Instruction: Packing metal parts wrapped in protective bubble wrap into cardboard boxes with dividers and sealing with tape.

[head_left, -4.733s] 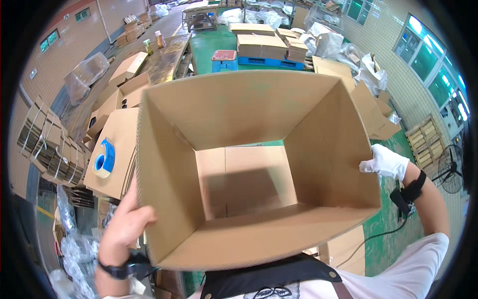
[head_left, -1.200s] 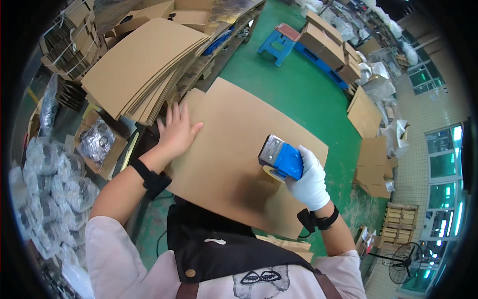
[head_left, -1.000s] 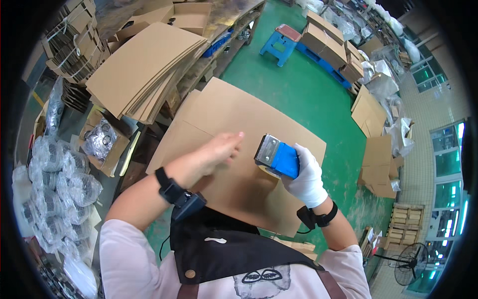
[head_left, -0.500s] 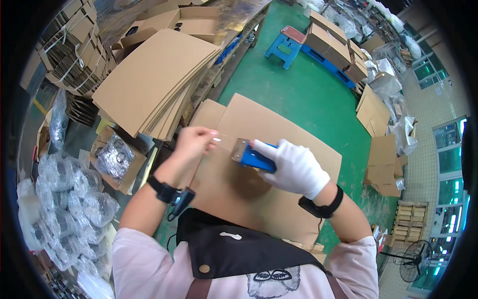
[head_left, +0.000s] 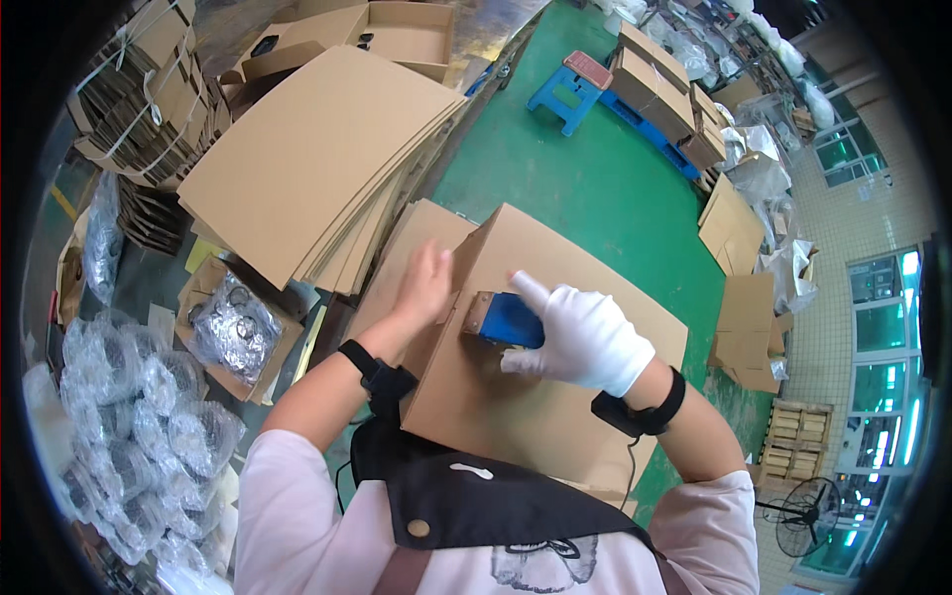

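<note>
Carton [head_left: 575, 416], one, large, brown: directly before the person. Tape dispenser [head_left: 511, 319], one, blue with metal head: over the carton's top, near its left edge; long axis runs roughly 9 to 3 o'clock, head toward 9. Right hand [head_left: 590, 342], white-gloved: clamped on the dispenser, hence nearer to it. Left hand [head_left: 424, 285], bare, blurred: beside the carton's left edge, dispenser between 3 and 4 o'clock from it; grip or contact cannot be told. Cardboard stack [head_left: 327, 149], flat sheets: toward 10 o'clock from the carton.
</note>
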A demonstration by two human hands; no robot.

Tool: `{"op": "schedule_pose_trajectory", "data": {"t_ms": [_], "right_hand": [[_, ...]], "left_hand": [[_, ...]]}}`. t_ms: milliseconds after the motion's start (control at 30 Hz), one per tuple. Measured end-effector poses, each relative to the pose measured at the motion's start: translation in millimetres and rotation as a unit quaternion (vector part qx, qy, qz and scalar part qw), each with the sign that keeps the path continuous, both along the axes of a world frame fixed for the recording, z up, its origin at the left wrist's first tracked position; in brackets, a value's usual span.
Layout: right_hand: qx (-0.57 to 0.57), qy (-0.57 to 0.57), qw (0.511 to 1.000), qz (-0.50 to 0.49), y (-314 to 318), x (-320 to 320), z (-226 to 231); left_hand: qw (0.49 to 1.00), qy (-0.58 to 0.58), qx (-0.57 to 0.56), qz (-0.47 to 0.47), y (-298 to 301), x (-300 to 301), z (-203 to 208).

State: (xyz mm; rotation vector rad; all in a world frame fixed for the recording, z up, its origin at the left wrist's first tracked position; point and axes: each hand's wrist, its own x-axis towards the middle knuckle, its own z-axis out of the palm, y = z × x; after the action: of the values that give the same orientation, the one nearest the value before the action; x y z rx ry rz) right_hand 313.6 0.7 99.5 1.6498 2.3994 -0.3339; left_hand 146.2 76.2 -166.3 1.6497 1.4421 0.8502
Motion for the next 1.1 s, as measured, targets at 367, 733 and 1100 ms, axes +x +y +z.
{"op": "schedule_pose_trajectory", "data": {"t_ms": [367, 733, 1100], "right_hand": [[-0.352, 0.44, 0.798, -0.212, 1, 99, -37], [-0.281, 0.384, 0.759, -0.445, -253, 434, -9], [-0.141, 0.006, 0.948, -0.284, -232, 354, -126]], "left_hand": [[0.919, -0.221, -0.327, -0.015, -7, 51, 81], [0.985, 0.17, 0.019, -0.023, -18, 58, 73], [0.945, 0.324, -0.031, 0.038, -13, 37, 73]]}}
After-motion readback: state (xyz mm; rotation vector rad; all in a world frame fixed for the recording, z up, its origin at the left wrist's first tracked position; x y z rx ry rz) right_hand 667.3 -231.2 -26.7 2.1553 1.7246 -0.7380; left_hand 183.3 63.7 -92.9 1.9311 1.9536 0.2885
